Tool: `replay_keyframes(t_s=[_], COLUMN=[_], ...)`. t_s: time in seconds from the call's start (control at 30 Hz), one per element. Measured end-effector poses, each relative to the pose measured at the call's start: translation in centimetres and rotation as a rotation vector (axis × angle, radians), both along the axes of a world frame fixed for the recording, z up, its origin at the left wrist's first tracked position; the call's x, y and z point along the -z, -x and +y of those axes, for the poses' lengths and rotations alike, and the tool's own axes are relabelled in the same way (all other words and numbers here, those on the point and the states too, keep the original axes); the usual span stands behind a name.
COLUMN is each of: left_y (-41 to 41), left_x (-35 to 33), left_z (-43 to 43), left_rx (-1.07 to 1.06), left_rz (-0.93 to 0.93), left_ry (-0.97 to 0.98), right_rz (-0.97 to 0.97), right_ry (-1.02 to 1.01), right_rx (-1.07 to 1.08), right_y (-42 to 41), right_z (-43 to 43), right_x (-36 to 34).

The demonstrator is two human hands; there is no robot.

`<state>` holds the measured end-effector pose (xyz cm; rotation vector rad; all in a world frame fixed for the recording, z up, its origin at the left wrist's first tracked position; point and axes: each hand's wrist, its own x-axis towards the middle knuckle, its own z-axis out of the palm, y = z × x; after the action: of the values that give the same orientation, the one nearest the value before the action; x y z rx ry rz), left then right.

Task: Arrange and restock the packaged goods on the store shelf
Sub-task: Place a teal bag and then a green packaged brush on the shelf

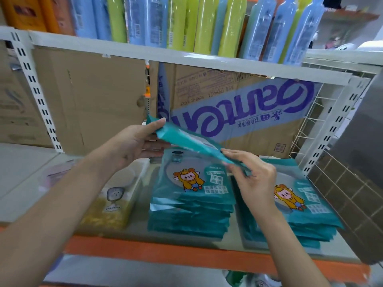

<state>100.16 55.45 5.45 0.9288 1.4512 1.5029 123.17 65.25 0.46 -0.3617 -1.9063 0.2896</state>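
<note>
A flat teal packet (pixel 186 139) hangs in the air above the shelf, tilted down to the right. My left hand (pixel 136 143) grips its upper left end. My right hand (pixel 252 175) pinches its lower right end. Below it, two stacks of the same teal packets with a cartoon figure lie flat on the shelf: the left stack (pixel 192 204) in the middle and the right stack (pixel 298 210) partly hidden by my right hand.
A clear box (pixel 118 204) with yellow contents sits left of the stacks. Cardboard boxes (pixel 238 112) line the back. The orange shelf edge (pixel 165 251) runs across the front. Tall blue and green packs (pixel 207 23) stand on the upper shelf. A white wire grid (pixel 310 129) closes the right side.
</note>
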Motion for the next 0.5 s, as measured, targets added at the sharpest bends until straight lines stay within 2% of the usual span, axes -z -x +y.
replay_keyframes(t_s=[0.13, 0.23, 0.3, 0.43, 0.5], left_y=[0.5, 1.2, 1.3, 1.0, 1.2], left_x=[0.6, 0.6, 0.2, -0.5, -0.6], left_z=[-0.8, -1.2, -1.3, -1.3, -1.1], left_rx=[-0.012, -0.149, -0.137, -0.016, 0.034], left_rz=[0.278, 0.569, 0.704, 0.745, 0.691], left_ry=[-0.028, -0.17, -0.25, -0.32, -0.339], right_rz=[0.06, 0.083, 0.067, 0.026, 0.038], right_ry=[0.094, 0.184, 0.236, 0.257, 0.271], right_rx=[0.034, 0.012, -0.028, -0.095, -0.112], right_y=[0.2, 0.2, 0.3, 0.4, 0.5], right_z=[0.7, 1.4, 1.6, 1.6, 1.7], right_x=[-1.4, -2.4, -3.3, -5.4, -6.2])
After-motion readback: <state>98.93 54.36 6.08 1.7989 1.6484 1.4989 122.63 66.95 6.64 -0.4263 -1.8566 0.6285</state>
